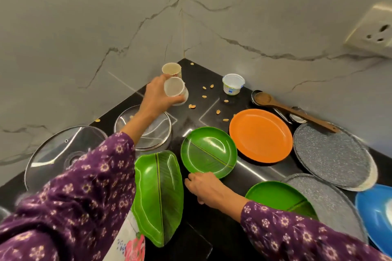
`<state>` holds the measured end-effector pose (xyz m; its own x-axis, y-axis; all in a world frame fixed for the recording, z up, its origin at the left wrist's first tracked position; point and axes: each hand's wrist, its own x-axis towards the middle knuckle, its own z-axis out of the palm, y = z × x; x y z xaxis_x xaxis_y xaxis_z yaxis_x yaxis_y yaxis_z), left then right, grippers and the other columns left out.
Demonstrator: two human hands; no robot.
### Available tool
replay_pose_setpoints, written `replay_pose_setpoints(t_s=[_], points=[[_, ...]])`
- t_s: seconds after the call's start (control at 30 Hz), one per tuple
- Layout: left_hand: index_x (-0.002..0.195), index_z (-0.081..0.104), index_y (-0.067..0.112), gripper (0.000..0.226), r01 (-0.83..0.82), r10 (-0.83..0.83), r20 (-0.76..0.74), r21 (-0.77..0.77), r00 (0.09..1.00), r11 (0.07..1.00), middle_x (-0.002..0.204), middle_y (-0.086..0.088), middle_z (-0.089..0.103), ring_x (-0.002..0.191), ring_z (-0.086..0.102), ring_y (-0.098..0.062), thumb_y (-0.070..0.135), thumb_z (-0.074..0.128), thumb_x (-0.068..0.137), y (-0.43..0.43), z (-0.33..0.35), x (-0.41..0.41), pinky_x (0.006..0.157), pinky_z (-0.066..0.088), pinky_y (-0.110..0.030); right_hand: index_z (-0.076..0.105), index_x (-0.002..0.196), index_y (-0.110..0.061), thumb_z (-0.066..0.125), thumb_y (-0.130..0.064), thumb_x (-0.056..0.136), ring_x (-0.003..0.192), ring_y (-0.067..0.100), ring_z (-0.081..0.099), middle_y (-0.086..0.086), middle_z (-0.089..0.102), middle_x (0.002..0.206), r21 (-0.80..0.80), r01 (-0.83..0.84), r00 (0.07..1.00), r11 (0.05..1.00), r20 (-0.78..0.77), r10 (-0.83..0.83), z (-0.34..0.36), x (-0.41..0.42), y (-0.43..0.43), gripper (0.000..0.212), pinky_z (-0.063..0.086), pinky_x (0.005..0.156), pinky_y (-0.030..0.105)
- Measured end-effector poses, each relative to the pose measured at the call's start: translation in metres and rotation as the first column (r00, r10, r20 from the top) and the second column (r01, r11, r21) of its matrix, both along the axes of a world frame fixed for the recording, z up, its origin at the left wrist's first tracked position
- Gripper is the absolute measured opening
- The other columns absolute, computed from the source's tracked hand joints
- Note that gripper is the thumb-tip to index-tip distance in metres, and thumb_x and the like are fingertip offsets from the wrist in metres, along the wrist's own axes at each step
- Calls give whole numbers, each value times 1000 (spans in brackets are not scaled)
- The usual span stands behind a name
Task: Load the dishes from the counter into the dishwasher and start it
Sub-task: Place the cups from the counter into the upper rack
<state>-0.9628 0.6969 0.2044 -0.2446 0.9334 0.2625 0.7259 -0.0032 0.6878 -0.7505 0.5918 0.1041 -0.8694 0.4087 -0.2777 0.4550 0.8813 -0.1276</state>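
Loading looks barely begun: nearly everything sits on the counter [203, 74], no dishwasher in view. The left hand [156, 99] grips a white cup [175, 91] at eleven o'clock. The right hand [204, 189] meets the round green plate [209, 152] at its six-o'clock rim, grasp unclear.

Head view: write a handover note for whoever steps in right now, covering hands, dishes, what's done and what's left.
Left hand grips a white cup near the counter's back corner, in front of a paper cup.
Right hand is at the near rim of the round green plate; grip unclear.
Also on the counter: leaf plate, orange plate, speckled trays, blue plate, yoghurt tub, wooden spoon, glass lid, sieve.
Done: nothing visibly loaded; dishwasher out of view.
Left: load everything, then start it.
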Motion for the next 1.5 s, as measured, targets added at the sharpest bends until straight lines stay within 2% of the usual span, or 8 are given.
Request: replay_pose_setpoints(t_s=[0.1, 0.2, 0.3, 0.4, 0.47, 0.53, 0.87, 1.5], points=[[120, 58, 18, 69, 64, -64, 22, 33, 998, 997, 110, 3, 60, 96, 55, -11, 46, 83, 63, -38, 12, 31, 79, 41, -18, 57, 88, 0, 71, 4, 57, 77, 35, 59, 16, 59, 88, -12, 46, 996, 999, -82, -46, -2, 8, -9, 35, 33, 50, 33], [123, 57, 17, 76, 149, -152, 63, 51, 986, 987, 114, 3, 60, 99, 56, -9, 51, 81, 59, -79, 19, 61, 83, 45, -18, 57, 110, -4, 63, -8, 79, 99, 32, 56, 13, 57, 112, -54, 262, 943, 964, -200, -267, -9, 25, -28, 32, 45, 68, 40], [125, 57, 14, 79, 223, -226, 44, 56, 973, 973, 117, 0, 61, 103, 57, -12, 42, 87, 58, -113, 25, 90, 90, 47, -27, 65, 109, -10, 66, -22, 85, 84, 18, 59, 7, 65, 104, -537, 518, 568, 665, -365, -738, -4, 44, -53, 27, 46, 77, 31], [125, 57, 16, 79, 293, -294, 15, 45, 956, 955, 115, 1, 62, 102, 57, -12, 38, 89, 57, -139, 28, 118, 90, 48, -31, 63, 93, -15, 60, -40, 88, 65, 13, 57, 9, 66, 88, -957, 216, -6, 191, -197, -980, 17, 70, -73, 26, 47, 59, 26], [126, 56, 17, 79, 367, -367, 0, 21, 930, 930, 115, 2, 62, 102, 57, -11, 38, 89, 57, -158, 31, 139, 89, 49, -31, 59, 103, -10, 36, -54, 95, 70, 17, 60, 12, 66, 94, -986, -147, -139, -84, 105, -985, 35, 95, -86, 50, 50, 57, 25], [125, 57, 18, 78, 457, -457, -19, -4, 889, 890, 115, 3, 62, 101, 57, -10, 39, 89, 57, -178, 33, 163, 88, 49, -30, 54, 115, -9, 21, -66, 91, 80, 25, 64, 17, 66, 108, -916, -370, -124, -158, 217, -968, 52, 124, -104, 70, 54, 61, 29], [118, 57, 18, 71, 804, -803, 54, -78, 594, 590, 105, 9, 63, 93, 58, -2, 31, 90, 57, -279, 11, 285, 78, 48, -22, 53, 125, -13, 31, -61, 93, 82, 27, 65, 14, 67, 100, -797, -600, -196, -74, 236, -952, 49, 225, -232, 62, 55, 67, 29], [143, 30, 11, 92, 933, -996, 60, -356, 71, 46, 140, -11, 44, 127, 46, -23, 55, 70, 73, -446, -59, 573, 101, 39, -33, 50, 127, -10, 49, -36, 92, 86, 27, 57, 19, 54, 112, -773, -556, -830, 305, 504, -238, -23, 454, -570, 43, 57, 62, 31]])
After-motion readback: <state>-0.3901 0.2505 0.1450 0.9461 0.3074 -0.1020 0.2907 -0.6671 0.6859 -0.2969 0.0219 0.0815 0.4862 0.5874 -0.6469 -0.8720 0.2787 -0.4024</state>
